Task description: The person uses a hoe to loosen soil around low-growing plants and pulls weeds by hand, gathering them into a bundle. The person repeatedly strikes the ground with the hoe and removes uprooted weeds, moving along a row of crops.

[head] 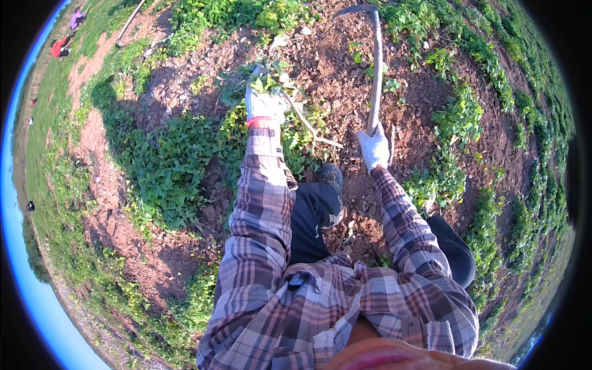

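My left hand (266, 104), in a white knit glove with a red band at the wrist, is closed around a bunch of leafy vines (263, 84). A pale, bare stem (307, 122) trails from the bunch down to the right. In my right hand (373, 148), also white-gloved, is the lower end of the wooden handle of a hoe-like tool (377, 69). Its curved, narrow metal head (356, 9) points left at the top of the view, over reddish, cloddy soil (323, 60).
Low green vines (166, 162) spread over the ground on the left, with more rows (462, 115) on the right. My shoe (332, 178) is on the soil between my arms. Another wooden handle (130, 21) lies at upper left, and people (60, 47) are far off beyond it.
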A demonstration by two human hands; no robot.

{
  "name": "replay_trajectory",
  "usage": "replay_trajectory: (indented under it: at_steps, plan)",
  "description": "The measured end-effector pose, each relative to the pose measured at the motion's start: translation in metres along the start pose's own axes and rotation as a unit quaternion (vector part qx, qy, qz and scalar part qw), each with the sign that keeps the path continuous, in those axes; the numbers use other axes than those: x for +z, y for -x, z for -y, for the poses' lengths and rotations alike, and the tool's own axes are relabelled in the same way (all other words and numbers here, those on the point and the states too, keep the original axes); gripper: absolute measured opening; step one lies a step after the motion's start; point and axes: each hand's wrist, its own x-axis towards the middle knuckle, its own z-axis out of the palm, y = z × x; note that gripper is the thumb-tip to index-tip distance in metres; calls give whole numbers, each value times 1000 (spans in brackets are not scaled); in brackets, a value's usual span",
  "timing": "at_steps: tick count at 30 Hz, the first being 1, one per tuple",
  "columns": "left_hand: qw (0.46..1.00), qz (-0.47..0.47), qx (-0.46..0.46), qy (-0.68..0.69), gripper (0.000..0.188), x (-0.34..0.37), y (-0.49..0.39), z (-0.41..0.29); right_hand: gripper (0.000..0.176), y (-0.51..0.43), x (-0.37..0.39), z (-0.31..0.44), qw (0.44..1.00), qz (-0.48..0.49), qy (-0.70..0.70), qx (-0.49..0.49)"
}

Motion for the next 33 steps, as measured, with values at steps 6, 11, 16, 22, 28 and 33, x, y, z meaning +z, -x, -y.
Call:
replay_trajectory:
  at_steps: [6,11,16,22,28,33]
  plan:
    - [994,-103,-16,-20,24,31,7,49,46,16,23,-40,977,137,162,15]
    - [980,-155,-86,-87,17,49,5,126,25,52,11,-70,982,135,-89,101]
    - [952,-195,-130,-196,12,41,6,134,25,75,-3,-69,941,169,-240,166]
    - [964,-194,-96,-154,9,9,-10,136,20,88,-3,-27,988,119,-72,66]
    - [975,-153,-93,-132,23,33,4,132,36,-5,65,-94,975,-15,125,-185]
    - [971,-160,-110,-138,22,23,3,131,33,20,104,-60,941,172,212,-199]
